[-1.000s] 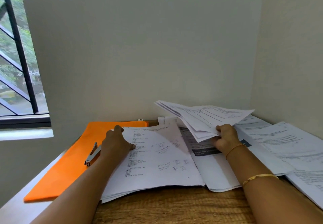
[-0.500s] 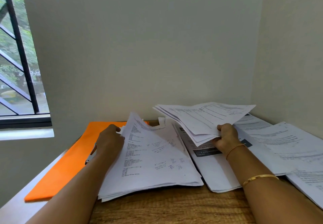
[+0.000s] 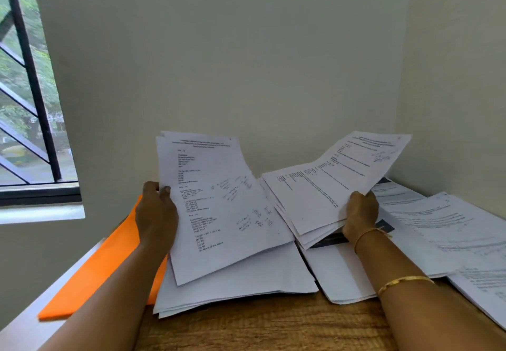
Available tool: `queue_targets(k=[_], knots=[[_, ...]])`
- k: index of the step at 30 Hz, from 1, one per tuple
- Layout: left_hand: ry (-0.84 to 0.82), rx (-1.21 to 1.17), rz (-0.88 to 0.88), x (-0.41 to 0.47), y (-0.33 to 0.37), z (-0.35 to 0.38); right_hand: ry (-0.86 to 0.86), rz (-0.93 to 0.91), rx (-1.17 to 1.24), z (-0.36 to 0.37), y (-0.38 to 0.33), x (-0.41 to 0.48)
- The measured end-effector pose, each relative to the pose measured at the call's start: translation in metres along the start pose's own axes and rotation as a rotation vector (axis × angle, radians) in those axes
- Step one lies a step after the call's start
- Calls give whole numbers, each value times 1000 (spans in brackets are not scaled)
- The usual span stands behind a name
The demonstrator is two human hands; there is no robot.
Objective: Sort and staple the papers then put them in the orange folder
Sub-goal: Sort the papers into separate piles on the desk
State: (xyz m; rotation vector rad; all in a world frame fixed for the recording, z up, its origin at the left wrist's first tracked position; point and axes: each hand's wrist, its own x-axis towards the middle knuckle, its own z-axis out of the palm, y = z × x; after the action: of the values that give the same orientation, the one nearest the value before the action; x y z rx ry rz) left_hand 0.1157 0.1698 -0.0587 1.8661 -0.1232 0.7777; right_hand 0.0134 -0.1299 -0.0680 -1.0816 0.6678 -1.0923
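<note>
My left hand (image 3: 156, 213) grips the left edge of a printed sheet set (image 3: 216, 208), raised and tilted up off the pile of white papers (image 3: 246, 282) beneath it. My right hand (image 3: 361, 215) holds a second bundle of printed sheets (image 3: 328, 186) by its lower right corner, lifted above the table. The orange folder (image 3: 101, 268) lies flat at the left, partly under the pile and behind my left arm. The stapler is hidden from view.
More loose printed papers (image 3: 438, 230) spread over the right side of the wooden table (image 3: 260, 326), up to the right wall. The back wall stands close behind. A barred window (image 3: 27, 104) is at the left above a white ledge.
My left hand has lifted the top sheets from the left pile and tilted them upright. The right hand has raised its bundle higher. The stapler on the folder is now hidden behind my left hand.
</note>
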Motion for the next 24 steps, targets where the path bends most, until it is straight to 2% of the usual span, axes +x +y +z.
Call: queue_targets(k=[6,9,14,24], knots=[[16,-45,-75,3,0,-2,-13,46,-56,-5,2,-1],[-14,-54,-105,4,-2,0,-109,142,-111,-4,3,1],[-110,-16,-95,0,-1,6,-409,410,-71,1,0,-7],[-271,0,-41,-15,7,17,-924,372,-168,13,3,-28]])
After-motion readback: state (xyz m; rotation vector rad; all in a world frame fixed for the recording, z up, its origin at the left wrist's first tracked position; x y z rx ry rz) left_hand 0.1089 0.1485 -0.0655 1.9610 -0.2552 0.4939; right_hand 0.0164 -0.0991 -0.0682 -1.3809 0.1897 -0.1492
